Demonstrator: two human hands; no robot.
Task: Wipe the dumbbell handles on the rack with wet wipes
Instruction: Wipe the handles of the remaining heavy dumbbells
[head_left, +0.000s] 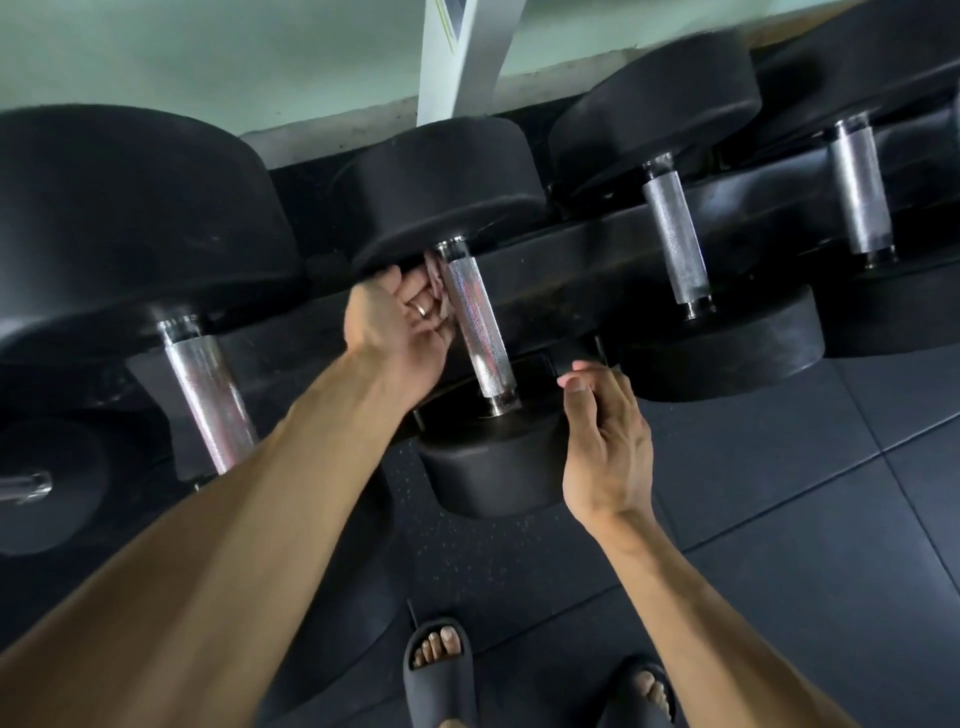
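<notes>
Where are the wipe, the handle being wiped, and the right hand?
wipe (435, 291), head view, bunched cloth beside the handle.
handle (475, 327), head view, middle of the knurled bar.
right hand (605, 441), head view, back of the hand.

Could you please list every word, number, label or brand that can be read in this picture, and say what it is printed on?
There is no readable text.
The dumbbell heads show plain black rubber, with no weight numbers visible.
The knurled handles carry no markings.
The white frame behind the rack has a thin yellow-green stripe, not lettering.
The ring on the left hand and the slippers show no brand.
</notes>
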